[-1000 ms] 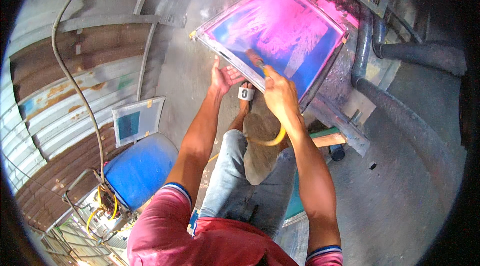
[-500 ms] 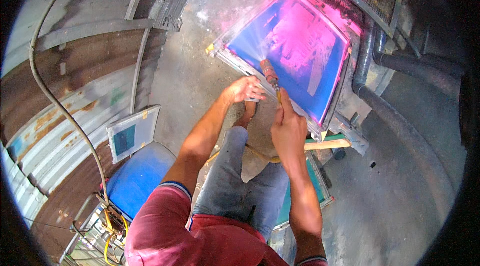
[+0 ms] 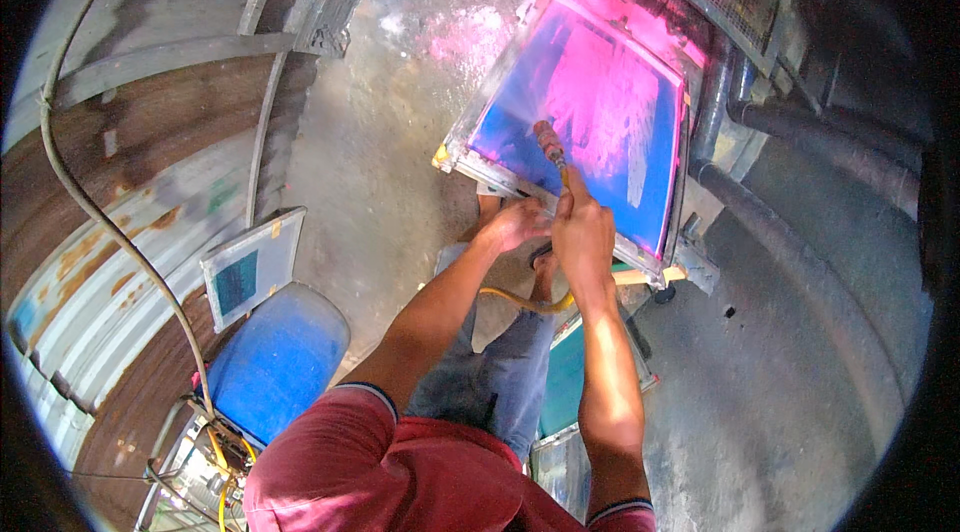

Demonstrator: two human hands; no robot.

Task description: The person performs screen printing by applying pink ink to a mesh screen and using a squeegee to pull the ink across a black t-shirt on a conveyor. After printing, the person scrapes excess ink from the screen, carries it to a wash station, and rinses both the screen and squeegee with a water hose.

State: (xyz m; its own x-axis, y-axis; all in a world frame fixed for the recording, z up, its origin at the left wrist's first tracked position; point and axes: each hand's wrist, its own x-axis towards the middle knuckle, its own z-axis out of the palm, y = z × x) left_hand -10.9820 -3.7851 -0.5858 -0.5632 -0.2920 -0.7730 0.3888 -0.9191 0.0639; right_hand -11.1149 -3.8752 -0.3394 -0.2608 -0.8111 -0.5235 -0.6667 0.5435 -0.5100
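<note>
A spray nozzle [image 3: 549, 140] with a reddish-brown head is held in my right hand [image 3: 584, 232], its fingers wrapped round the grip. A fine mist leaves its tip over a screen printing frame [image 3: 655, 132], which leans ahead of me. The frame's mesh is blue with a large pink smear across its middle. My left hand [image 3: 518, 222] is at the frame's near edge, left of my right hand, with fingers curled against the rim; their tips are partly hidden. A yellow hose [image 3: 530, 301] loops below my hands.
Against the corrugated metal wall [image 3: 130, 262] at left stand a small screen frame [image 3: 283, 250] and a blue barrel [image 3: 285, 372]. A thick pipe [image 3: 775, 222] curves along the right. Another greenish screen [image 3: 567, 382] lies low beside my leg. Pink spatter marks the concrete floor [image 3: 370, 132].
My left hand has come rightward and down to the frame's near edge, its fingers now curled. The nozzle still sprays, slightly further right in view. The whole view has shifted a little.
</note>
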